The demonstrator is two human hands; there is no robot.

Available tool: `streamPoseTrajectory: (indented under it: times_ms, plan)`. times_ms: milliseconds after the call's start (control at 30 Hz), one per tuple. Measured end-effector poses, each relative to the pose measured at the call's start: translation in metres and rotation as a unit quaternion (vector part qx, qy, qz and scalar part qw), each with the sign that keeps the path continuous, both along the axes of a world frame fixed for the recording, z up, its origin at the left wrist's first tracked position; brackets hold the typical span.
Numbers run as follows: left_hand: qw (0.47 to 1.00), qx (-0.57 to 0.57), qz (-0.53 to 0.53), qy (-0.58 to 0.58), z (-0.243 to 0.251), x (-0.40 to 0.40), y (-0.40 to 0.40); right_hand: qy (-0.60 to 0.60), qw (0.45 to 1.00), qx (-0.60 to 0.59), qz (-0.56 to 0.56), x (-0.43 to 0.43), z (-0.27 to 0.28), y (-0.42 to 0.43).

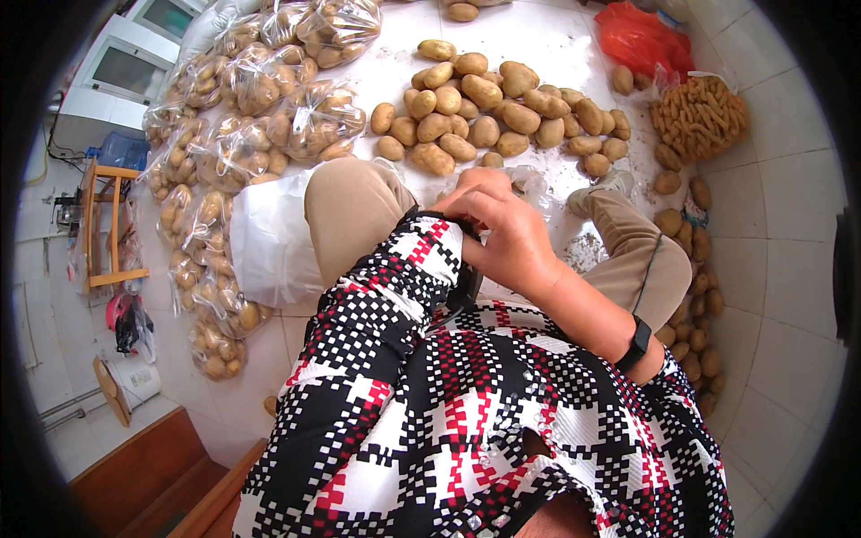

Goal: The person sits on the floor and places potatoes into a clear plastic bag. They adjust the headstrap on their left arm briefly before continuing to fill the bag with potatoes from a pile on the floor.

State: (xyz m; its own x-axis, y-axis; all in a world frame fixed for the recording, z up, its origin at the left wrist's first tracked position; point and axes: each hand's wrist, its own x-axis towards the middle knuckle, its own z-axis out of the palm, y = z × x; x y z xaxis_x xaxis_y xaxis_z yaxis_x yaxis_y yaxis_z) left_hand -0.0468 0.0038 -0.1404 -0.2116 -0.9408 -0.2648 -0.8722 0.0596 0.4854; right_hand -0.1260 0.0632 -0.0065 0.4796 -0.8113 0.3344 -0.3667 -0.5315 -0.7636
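My left hand reaches forward between my knees, largely hidden behind my right hand and the sleeve. My right hand is at my left wrist, with its fingers and thumb closed on the dark edge of the checked sleeve's cuff. A black device with a cable lies just below the cuff. Crumpled clear plastic is beside my left hand; whether that hand holds it cannot be seen. Beyond both hands lies a heap of loose potatoes on the white tiled floor.
Tied clear bags of potatoes crowd the left, beside a white plastic bag. More potatoes line the right wall. A red plastic bag and a bag of knobbly yellowish-brown pieces lie upper right. Wooden furniture stands lower left.
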Motion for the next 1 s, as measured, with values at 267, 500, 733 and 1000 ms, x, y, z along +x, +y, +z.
streamPoseTrajectory:
  times_ms: [267, 500, 733, 1000]
  plan:
    - [1.0, -0.012, -0.011, 0.002, -0.001, 0.004, -0.001, -0.097, 0.979, 0.176, -0.02, 0.006, -0.017, 0.0]
    - [1.0, -0.018, -0.022, 0.005, -0.004, 0.002, 0.003, 0.077, 0.996, -0.027, -0.02, 0.005, 0.001, -0.011]
    - [0.999, -0.022, -0.029, 0.008, -0.008, 0.0, 0.008, 0.201, 0.969, 0.145, 0.02, 0.015, 0.008, -0.028]
    - [0.999, -0.032, -0.032, 0.017, -0.011, 0.006, 0.007, 0.129, 0.959, 0.188, 0.17, 0.021, -0.003, -0.043]
